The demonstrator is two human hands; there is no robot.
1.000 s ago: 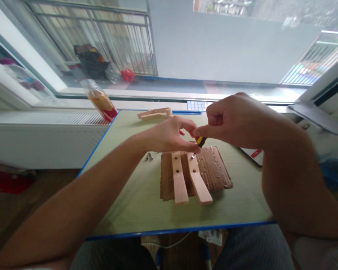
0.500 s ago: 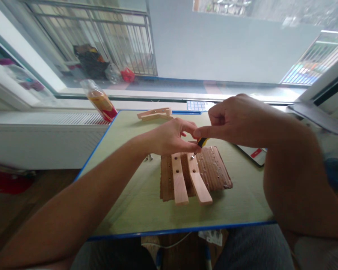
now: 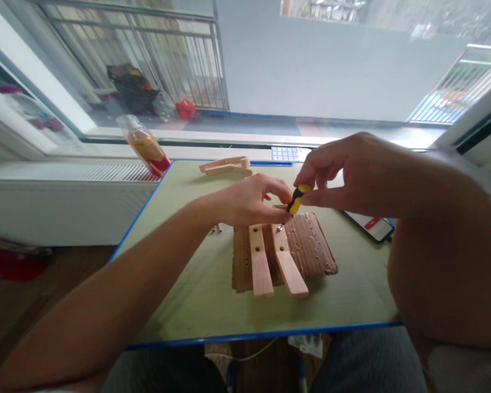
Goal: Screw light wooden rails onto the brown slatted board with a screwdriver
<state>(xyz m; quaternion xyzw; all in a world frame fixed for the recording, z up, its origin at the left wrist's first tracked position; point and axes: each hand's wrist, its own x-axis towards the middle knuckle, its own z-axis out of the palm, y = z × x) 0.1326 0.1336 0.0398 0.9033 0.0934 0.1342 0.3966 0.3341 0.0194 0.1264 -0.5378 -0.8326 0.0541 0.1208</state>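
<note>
A short yellow-and-black screwdriver (image 3: 297, 200) leans over a screw (image 3: 279, 228) in the upper hole of the right-hand wooden piece (image 3: 289, 267). My right hand (image 3: 343, 174) has its thumb and fingertips at the top of the handle, the other fingers loosely curled. Lower down, my left hand (image 3: 256, 199) pinches the screwdriver near where handle meets shaft. A second bent wooden piece (image 3: 262, 273) lies alongside, with two dark holes. Both pieces rest on a ragged brown cardboard slab (image 3: 315, 251).
More wooden pieces (image 3: 225, 165) lie at the back of the blue-edged table (image 3: 180, 305). Loose screws (image 3: 216, 228) sit beside my left wrist. A phone-like device (image 3: 370, 225) is partly behind my right arm. A drink bottle (image 3: 147, 147) stands beyond the left edge.
My right hand has loosened from a closed fist and shifted slightly right, so more of the yellow handle shows. My left hand stays almost in place; the wooden pieces have not moved.
</note>
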